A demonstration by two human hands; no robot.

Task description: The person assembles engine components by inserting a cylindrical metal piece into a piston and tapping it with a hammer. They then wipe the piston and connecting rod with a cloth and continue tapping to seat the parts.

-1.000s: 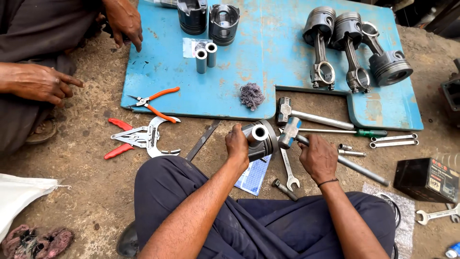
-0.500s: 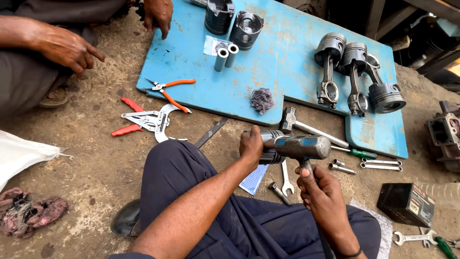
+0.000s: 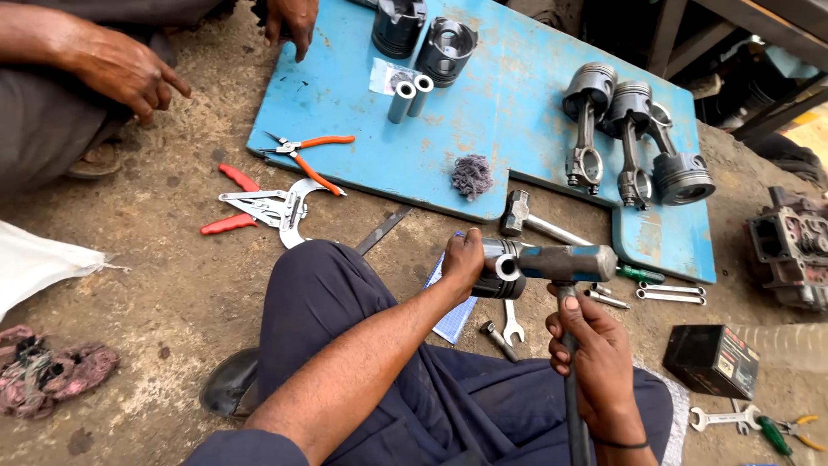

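Note:
My left hand [image 3: 463, 259] grips a dark piston [image 3: 500, 278] lying on its side on the ground, with a shiny pin [image 3: 507, 267] sticking out of its side. My right hand [image 3: 591, 345] holds the handle of a hammer [image 3: 569, 263]. The hammer's head sits level against the end of that pin. Both hands are just in front of my knees, near the front edge of a blue board [image 3: 509, 129].
On the blue board lie three pistons with rods [image 3: 634, 142], two bare pistons [image 3: 427, 34], two pins [image 3: 407, 95], orange pliers [image 3: 306, 154] and a wad of wire wool [image 3: 472, 175]. A second hammer [image 3: 517, 211], wrenches [image 3: 668, 293], ring pliers [image 3: 259, 207] and a black box [image 3: 711, 358] lie around. Another person's hands [image 3: 129, 69] are at the left.
My right hand picked up the hammer from the ground and brought its head against the pin in the piston. My left hand stayed on the piston. The camera shifted right.

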